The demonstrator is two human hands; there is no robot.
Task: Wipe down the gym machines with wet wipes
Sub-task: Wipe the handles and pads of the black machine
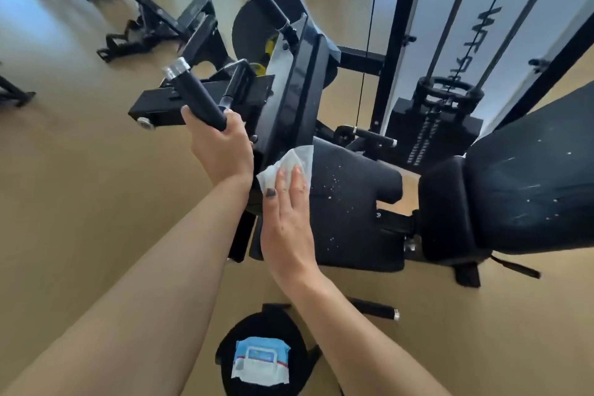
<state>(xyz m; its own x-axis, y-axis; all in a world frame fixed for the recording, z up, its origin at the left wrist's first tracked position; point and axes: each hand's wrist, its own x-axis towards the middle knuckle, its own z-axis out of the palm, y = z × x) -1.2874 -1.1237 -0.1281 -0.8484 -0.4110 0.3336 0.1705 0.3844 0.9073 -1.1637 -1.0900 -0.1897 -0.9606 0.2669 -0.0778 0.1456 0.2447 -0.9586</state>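
On a tan gym floor (pixel 80 202), left hand (pixel 221 148) grips handle (pixel 199 96); right hand (pixel 286 222), fingers flat, presses wipe (pixel 289 164) onto seat (pixel 347 202).

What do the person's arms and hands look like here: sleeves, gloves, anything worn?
Both forearms are bare, with no sleeves in view. No gloves on the left hand or the right hand. The right thumbnail carries dark polish. No watch or wristband shows at either wrist. Rings: cannot tell.

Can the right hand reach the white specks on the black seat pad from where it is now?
Probably yes. The right hand presses a white wet wipe flat on the black seat pad, and the white specks lie just beside its fingers, with nothing between.
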